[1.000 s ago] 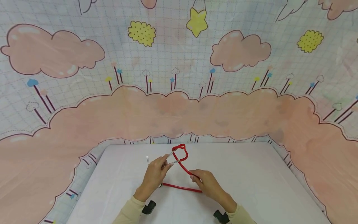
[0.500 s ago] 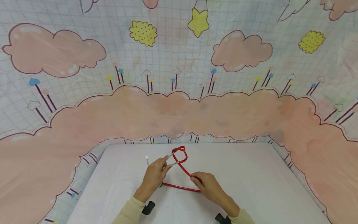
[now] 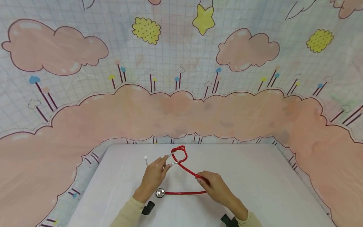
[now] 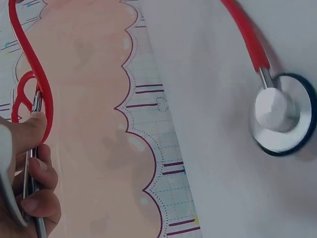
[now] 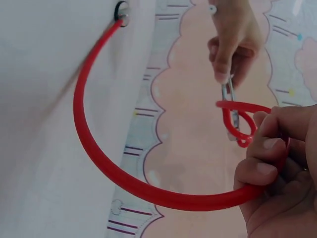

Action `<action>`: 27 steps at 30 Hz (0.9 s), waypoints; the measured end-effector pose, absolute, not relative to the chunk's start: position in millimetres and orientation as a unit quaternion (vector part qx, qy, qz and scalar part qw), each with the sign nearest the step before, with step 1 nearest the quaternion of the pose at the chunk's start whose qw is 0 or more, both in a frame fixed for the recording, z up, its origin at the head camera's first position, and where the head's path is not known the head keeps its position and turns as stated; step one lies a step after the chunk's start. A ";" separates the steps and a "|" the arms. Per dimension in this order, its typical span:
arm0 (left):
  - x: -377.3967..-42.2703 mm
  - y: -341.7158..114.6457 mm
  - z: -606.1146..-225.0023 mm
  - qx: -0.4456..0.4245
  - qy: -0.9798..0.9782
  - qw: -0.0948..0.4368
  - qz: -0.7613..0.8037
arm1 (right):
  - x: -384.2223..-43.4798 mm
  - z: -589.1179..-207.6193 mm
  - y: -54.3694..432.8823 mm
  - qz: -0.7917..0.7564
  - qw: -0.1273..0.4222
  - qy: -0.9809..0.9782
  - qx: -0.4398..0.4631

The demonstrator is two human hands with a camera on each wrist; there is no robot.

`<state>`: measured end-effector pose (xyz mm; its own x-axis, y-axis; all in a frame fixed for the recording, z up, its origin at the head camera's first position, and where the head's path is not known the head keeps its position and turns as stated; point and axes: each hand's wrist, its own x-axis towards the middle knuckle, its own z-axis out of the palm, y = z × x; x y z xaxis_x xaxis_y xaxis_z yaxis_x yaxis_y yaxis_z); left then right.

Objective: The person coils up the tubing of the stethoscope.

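Note:
A stethoscope with red tubing (image 3: 185, 193) is held up between both hands over the white table. My left hand (image 3: 153, 173) grips its metal ear tubes (image 4: 34, 183), and a white ear tip (image 3: 146, 157) sticks up behind that hand. Beyond the fingers, the tubing makes a small loop (image 3: 185, 154). My right hand (image 3: 214, 184) holds the red tube between thumb and curled fingers, which hide part of it. From there the tube bends back left, in a wide curve in the right wrist view, to the round metal chestpiece (image 4: 272, 109), which shows below the left hand.
A white table (image 3: 269, 176) spreads under the hands. Behind it and at its sides hangs a patterned cloth (image 3: 198, 116) with clouds and stars. Black wrist mounts (image 3: 148, 208) sit at both sleeves.
The chestpiece has swung out from behind my left hand into view. My left hand has shifted slightly left and my right hand slightly right, drawing the tubing between them a little longer.

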<state>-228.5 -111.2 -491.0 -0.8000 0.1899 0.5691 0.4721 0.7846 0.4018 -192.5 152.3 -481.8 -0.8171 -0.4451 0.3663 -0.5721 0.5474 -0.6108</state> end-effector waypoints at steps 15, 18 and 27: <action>-220.5 -102.9 -487.3 -0.234 -0.912 0.231 -0.247 | -205.1 -462.7 155.9 0.346 0.187 -0.856 0.335; -219.3 -100.8 -486.6 -0.241 -0.915 0.219 -0.238 | -208.2 -458.8 156.6 0.338 0.200 -0.852 0.346; -212.9 -95.8 -481.0 -0.265 -0.917 0.173 -0.242 | -215.0 -450.3 158.0 0.328 0.209 -0.852 0.352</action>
<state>-212.9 -95.8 -481.0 -0.7997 0.4017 0.4461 0.5696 0.7426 0.3523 -215.0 158.0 -450.3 -0.6659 -0.4618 0.5860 -0.7356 0.5373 -0.4125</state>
